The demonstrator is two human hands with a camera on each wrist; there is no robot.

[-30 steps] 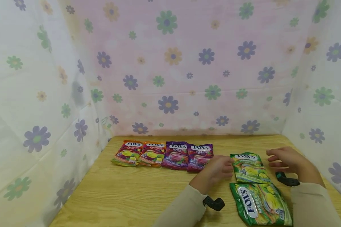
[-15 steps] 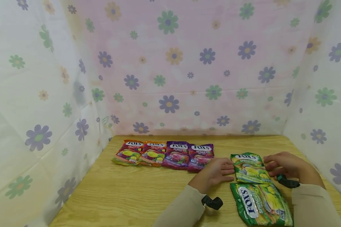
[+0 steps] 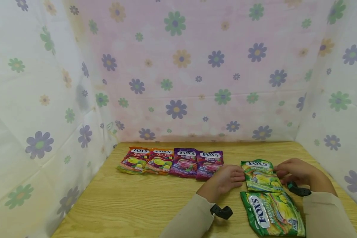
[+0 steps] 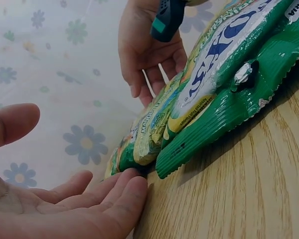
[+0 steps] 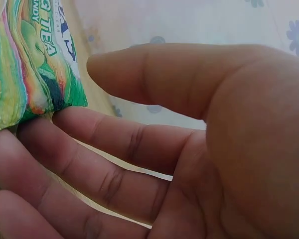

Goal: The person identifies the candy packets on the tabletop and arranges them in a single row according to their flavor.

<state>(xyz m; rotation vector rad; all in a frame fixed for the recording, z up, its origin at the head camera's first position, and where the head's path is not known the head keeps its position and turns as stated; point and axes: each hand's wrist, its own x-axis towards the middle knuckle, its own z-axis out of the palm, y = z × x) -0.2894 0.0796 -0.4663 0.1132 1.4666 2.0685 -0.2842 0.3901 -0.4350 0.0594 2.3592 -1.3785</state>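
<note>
Two green Fox's candy bags lie at the right of the table. The farther green bag [image 3: 262, 177] stands between my hands, its label facing up. My left hand [image 3: 229, 178] rests at its left edge, fingers extended and palm turned toward it. On the other side, my right hand [image 3: 296, 172] has its fingertips at the bag's right edge; the right wrist view shows these fingers [image 5: 89, 164] fairly straight, reaching to the underside of the bag [image 5: 30, 64]. Closer to me, the second green bag [image 3: 275, 213] lies turned sideways, its top edge to the left.
Along the back left, two orange Fox's fruit bags [image 3: 147, 161] and two purple berries bags [image 3: 196, 164] lie side by side in a row. Flower-patterned cloth [image 3: 196, 66] walls in the wooden table [image 3: 131, 201] at the back and both sides.
My right hand has moved left and lowered, from beside the farther green bag to its right edge. The left hand has settled at its left edge. The bags look unmoved.
</note>
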